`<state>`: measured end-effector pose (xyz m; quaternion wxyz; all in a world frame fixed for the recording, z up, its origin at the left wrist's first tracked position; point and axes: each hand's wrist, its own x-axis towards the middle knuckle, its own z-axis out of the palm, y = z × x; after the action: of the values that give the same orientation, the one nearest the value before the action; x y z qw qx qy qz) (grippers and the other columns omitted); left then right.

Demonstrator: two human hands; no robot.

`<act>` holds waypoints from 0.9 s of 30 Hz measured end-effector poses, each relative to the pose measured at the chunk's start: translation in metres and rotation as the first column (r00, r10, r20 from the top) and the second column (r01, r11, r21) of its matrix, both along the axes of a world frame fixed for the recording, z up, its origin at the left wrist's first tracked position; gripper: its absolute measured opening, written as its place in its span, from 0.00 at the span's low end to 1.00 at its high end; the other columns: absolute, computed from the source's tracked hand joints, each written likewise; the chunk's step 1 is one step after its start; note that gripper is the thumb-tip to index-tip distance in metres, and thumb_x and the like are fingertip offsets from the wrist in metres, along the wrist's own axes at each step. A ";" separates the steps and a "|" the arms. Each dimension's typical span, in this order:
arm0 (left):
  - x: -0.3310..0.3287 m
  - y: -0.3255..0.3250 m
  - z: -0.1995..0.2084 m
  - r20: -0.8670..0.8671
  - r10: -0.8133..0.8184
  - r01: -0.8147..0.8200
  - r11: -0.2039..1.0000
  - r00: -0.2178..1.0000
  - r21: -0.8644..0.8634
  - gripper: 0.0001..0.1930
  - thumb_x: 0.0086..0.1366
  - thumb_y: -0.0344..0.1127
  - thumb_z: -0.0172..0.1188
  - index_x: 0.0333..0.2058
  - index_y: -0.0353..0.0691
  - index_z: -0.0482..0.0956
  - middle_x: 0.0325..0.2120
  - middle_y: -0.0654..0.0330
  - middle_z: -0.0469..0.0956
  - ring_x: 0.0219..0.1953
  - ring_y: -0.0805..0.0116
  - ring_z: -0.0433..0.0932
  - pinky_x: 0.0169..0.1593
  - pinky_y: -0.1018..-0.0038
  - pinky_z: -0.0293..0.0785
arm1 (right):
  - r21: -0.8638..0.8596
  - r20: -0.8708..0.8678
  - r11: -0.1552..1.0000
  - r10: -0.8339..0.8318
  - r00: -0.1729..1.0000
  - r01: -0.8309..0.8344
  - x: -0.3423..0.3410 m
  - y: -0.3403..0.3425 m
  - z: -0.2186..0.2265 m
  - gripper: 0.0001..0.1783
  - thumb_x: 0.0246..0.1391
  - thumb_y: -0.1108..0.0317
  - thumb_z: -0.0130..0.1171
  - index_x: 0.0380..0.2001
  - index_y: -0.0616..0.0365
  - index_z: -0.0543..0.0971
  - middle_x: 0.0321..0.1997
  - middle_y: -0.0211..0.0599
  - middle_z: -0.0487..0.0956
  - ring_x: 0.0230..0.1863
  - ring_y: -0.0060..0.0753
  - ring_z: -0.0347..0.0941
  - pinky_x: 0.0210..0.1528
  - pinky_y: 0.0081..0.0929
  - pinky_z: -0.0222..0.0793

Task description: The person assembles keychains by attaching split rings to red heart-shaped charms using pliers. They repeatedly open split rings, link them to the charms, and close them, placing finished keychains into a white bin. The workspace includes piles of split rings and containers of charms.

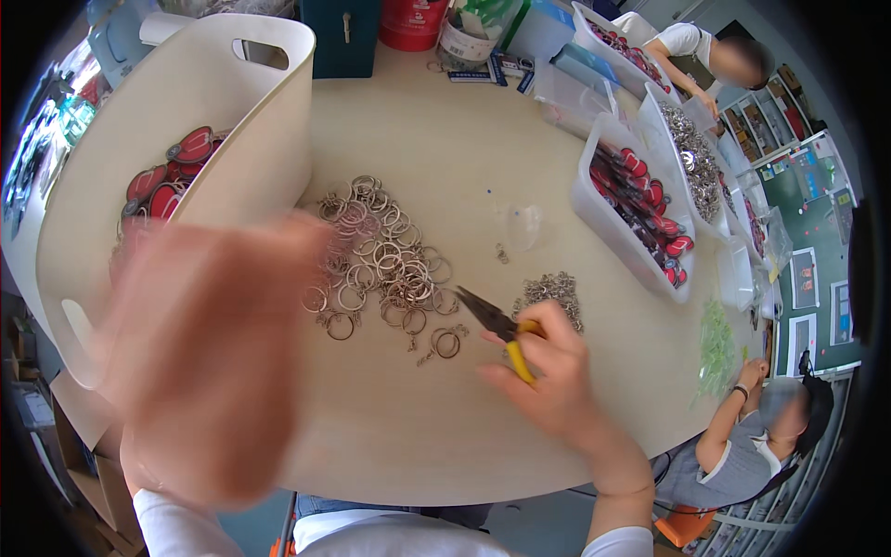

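Note:
My left hand (218, 362) is a large blur close to the camera, hiding part of the white bin and the table's left side; I cannot make out its fingers or anything in them. Wrapped around the yellow handles of a pair of pliers (492, 317) is my right hand (555, 371). The black jaws point up and left toward a loose pile of metal split rings (390, 255), some with short chains. Close beyond that hand lies a heap of small metal links (557, 292). Red flip-flop-shaped charms (193, 146) fill the bottom of the tall white bin (264, 116).
A clear tray (587, 206) of red charms stands at the right, beside another tray with metal parts (691, 153). Green strips (715, 348) lie near the right edge. Two other people sit across and to the right. A red bucket (411, 23) stands at the back.

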<state>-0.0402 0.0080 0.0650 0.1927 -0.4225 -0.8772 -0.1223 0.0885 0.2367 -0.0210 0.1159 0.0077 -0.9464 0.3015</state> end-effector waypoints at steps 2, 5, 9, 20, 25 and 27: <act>-0.035 -0.068 0.015 -0.208 0.234 -0.236 0.972 0.950 0.016 0.16 0.59 0.24 0.53 0.47 0.31 0.75 0.45 0.56 0.75 0.44 0.65 0.76 0.45 0.77 0.72 | -0.011 -0.057 1.000 0.008 0.998 -0.009 -0.005 -0.002 -0.018 0.14 0.32 0.73 0.73 0.19 0.63 0.75 0.31 0.38 0.70 0.30 0.39 0.69 0.32 0.33 0.66; -0.084 -0.130 0.015 -0.313 0.254 -0.283 0.958 0.915 -0.051 0.16 0.69 0.29 0.49 0.54 0.35 0.72 0.51 0.58 0.75 0.50 0.71 0.75 0.52 0.83 0.71 | 0.061 -0.113 0.994 0.092 0.989 -0.086 -0.016 -0.014 -0.024 0.12 0.34 0.73 0.71 0.21 0.62 0.76 0.33 0.38 0.69 0.35 0.39 0.69 0.38 0.35 0.63; -0.100 -0.090 -0.002 0.034 0.327 -0.321 0.939 0.944 -0.121 0.06 0.60 0.28 0.57 0.36 0.35 0.77 0.36 0.55 0.78 0.35 0.55 0.75 0.41 0.67 0.72 | 0.171 -0.122 0.983 0.086 0.989 -0.064 -0.012 -0.015 -0.035 0.11 0.37 0.72 0.69 0.23 0.61 0.76 0.34 0.38 0.69 0.37 0.40 0.68 0.40 0.36 0.62; 0.009 0.015 -0.017 0.652 -0.587 0.316 0.809 0.479 0.496 0.05 0.61 0.27 0.59 0.31 0.32 0.81 0.24 0.58 0.78 0.22 0.72 0.74 0.25 0.77 0.69 | -0.564 0.044 0.796 -0.235 0.971 0.218 -0.004 0.013 -0.009 0.06 0.50 0.73 0.64 0.27 0.64 0.78 0.35 0.33 0.68 0.33 0.25 0.67 0.35 0.24 0.66; 0.029 0.075 -0.075 0.579 -0.466 -0.478 0.866 -0.669 0.146 0.16 0.70 0.41 0.51 0.34 0.34 0.81 0.29 0.62 0.78 0.23 0.76 0.73 0.27 0.79 0.72 | -0.372 -0.155 0.925 -0.150 0.977 0.083 -0.002 0.014 -0.010 0.07 0.50 0.73 0.65 0.27 0.65 0.77 0.36 0.33 0.68 0.34 0.26 0.67 0.35 0.23 0.66; 0.028 0.083 -0.081 0.584 -0.498 -0.535 0.836 -0.641 0.125 0.13 0.68 0.37 0.52 0.35 0.33 0.81 0.30 0.61 0.77 0.23 0.78 0.72 0.27 0.81 0.71 | -0.316 -0.181 0.948 -0.106 0.978 0.044 0.002 0.011 -0.005 0.08 0.48 0.73 0.66 0.26 0.66 0.77 0.36 0.34 0.68 0.35 0.29 0.67 0.36 0.25 0.66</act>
<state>-0.0120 0.0913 -0.0162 -0.6098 0.0596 -0.4269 -0.6651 0.0903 0.2480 -0.0263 0.2195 -0.0172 -0.8709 0.4395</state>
